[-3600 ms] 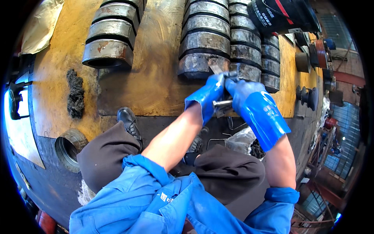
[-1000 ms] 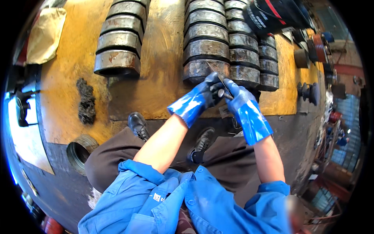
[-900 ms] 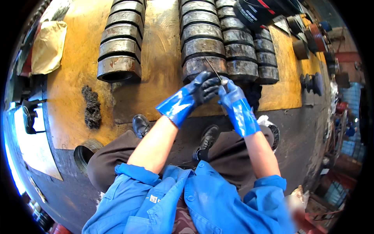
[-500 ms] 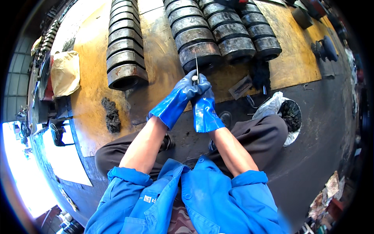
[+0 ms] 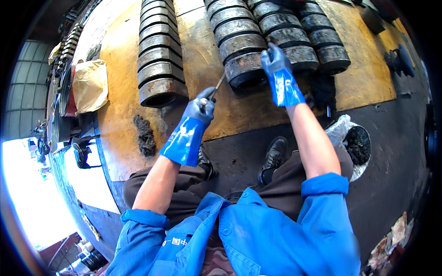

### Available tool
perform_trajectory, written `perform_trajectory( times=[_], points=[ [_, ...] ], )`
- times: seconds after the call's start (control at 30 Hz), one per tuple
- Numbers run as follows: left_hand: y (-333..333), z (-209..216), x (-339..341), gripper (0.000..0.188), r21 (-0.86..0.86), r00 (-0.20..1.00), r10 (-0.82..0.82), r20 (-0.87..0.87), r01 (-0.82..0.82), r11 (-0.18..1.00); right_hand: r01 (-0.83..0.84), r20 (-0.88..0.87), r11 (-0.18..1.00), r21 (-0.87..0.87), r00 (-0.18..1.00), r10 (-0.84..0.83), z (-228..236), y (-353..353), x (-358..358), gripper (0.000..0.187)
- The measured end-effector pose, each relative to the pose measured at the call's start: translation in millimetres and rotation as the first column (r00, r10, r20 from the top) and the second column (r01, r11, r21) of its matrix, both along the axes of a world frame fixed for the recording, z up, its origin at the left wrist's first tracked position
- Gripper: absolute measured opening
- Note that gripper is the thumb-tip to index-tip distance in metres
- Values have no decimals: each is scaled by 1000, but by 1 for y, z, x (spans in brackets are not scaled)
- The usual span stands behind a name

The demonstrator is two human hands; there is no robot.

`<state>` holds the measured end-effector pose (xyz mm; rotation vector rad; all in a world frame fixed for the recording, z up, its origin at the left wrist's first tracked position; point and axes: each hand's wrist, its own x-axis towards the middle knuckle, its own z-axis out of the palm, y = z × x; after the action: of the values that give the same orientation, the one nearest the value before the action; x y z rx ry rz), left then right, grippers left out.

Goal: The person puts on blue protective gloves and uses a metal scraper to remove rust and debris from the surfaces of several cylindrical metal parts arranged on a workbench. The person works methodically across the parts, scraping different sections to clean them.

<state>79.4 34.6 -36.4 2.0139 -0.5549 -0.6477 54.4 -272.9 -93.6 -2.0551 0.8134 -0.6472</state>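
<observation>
My left hand (image 5: 201,106), in a blue rubber glove, grips the handle of a thin metal scraper (image 5: 218,84). The tool's tip points at the front face of the nearest grey metal ring (image 5: 246,70) in the middle row. My right hand (image 5: 275,58), also gloved in blue, rests on top of that ring's right edge. The rings lie on their sides in rows on a yellow-brown wooden platform (image 5: 212,103).
A separate row of rings (image 5: 159,60) lies to the left, with a pile of dark debris (image 5: 146,135) and a tan cloth (image 5: 90,85) near it. A bucket lined with plastic (image 5: 352,145) holds dark sludge at my right. My shoes (image 5: 272,158) rest on the dark floor.
My hands have parted: the right one moved from the tool up onto the ring, while the left one keeps the scraper. The view swung left and the rings now sit higher.
</observation>
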Motion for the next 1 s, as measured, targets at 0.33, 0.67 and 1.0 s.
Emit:
perform_trajectory(
  times=[0.33,0.67,1.0],
  points=[
    [-13,12,-13,51,268,816,-200,542,58,962,96,-26,915,-392,993,-116,-81,-8,56,42],
    [-35,27,8,47,366,837,-293,463,121,923,73,10,936,-343,997,-74,-76,-9,57,42],
    [-31,26,21,37,332,895,-301,331,188,924,81,26,940,-332,997,-77,-80,-12,56,42]
  ],
)
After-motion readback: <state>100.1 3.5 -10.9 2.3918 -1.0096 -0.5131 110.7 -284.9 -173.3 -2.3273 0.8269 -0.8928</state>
